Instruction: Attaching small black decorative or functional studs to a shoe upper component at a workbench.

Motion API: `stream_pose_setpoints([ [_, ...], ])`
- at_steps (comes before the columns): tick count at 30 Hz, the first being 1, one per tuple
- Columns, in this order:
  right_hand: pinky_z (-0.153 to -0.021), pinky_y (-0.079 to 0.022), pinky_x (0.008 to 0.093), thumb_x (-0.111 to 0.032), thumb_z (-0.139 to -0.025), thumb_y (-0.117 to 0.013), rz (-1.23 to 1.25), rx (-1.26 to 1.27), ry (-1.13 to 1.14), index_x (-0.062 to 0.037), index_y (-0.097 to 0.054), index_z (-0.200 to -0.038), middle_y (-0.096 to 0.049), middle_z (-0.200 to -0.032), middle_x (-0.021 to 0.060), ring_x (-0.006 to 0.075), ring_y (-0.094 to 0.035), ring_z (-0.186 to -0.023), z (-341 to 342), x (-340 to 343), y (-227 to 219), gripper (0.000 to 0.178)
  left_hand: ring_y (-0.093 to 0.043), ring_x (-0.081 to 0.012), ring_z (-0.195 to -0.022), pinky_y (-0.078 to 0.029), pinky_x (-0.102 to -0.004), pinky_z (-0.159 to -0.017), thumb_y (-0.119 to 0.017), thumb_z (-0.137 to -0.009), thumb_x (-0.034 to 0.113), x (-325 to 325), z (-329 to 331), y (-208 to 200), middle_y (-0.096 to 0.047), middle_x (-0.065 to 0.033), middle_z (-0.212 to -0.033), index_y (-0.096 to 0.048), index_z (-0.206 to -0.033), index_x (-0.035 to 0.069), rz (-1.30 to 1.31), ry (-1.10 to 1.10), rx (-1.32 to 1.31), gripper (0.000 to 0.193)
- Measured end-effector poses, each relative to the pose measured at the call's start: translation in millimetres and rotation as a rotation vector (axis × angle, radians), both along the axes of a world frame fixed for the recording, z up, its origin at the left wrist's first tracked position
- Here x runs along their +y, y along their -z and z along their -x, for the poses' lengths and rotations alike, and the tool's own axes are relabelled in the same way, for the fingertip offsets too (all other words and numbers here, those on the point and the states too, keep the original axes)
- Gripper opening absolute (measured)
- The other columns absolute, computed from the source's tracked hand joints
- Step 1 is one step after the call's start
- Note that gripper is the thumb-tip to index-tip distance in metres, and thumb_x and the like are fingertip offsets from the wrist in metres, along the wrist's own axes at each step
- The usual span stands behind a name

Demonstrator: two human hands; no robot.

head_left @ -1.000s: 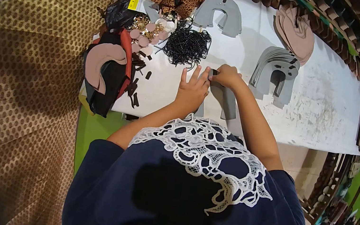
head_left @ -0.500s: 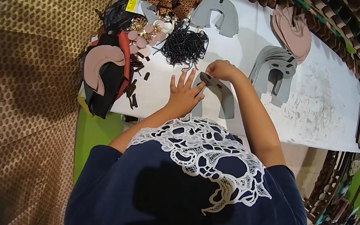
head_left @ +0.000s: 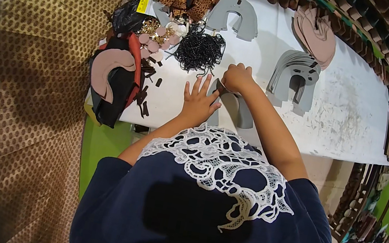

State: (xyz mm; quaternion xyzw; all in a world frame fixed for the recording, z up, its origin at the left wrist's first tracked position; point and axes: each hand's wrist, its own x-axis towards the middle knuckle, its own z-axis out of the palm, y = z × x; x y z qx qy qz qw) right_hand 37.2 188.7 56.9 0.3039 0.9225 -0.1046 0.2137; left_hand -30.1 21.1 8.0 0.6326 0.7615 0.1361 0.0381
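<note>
White-covered worktable [head_left: 342,124] seen from above: near its front edge, a grey arch-shaped piece [head_left: 245,116] lies between the left hand [head_left: 197,104], palm down with fingers spread at its side, and the right hand [head_left: 237,78], curled over its top, fingertips hidden, so a pinch cannot be confirmed. Beyond lie stacked grey arches [head_left: 283,72], a black stringy heap [head_left: 199,52] and pink pieces [head_left: 318,42].

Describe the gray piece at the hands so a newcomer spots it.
Find the white table, then its near edge, just beyond the white lace. The gray arch there is partly hidden by the spread left hand and curled right hand. Unlike the gray stack to its right, it has both hands at its curved top.
</note>
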Motion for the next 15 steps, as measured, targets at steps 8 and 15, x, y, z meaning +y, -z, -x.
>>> stream_pose_setpoints([
  [8, -0.088, -0.036, 0.0463, -0.025, -0.081, -0.055, -0.037, -0.022, -0.052, -0.0099, -0.07, -0.094, -0.057, -0.11, 0.0093, 0.0286, -0.048, -0.108, -0.5, -0.2, -9.6, 0.025, -0.014, -0.0325, -0.136, -0.004, -0.0587, -0.104, -0.05, -0.084, 0.051, 0.5, -1.3, 1.9, -0.018, -0.0142, -0.149, -0.035, -0.139, 0.019, 0.025, -0.064, 0.01, 0.066],
  [15, -0.089, -0.035, 0.0453, -0.021, -0.077, -0.055, -0.077, -0.055, -0.062, -0.0079, -0.07, -0.096, -0.057, -0.112, 0.0095, 0.0283, -0.048, -0.11, -1.8, 2.0, -22.0, 0.027, -0.015, -0.0312, -0.136, -0.003, -0.0579, -0.104, -0.05, -0.084, 0.052, -0.4, -1.4, 4.2, -0.021, -0.0131, -0.148, -0.033, -0.141, 0.017, 0.019, -0.068, 0.021, 0.068],
])
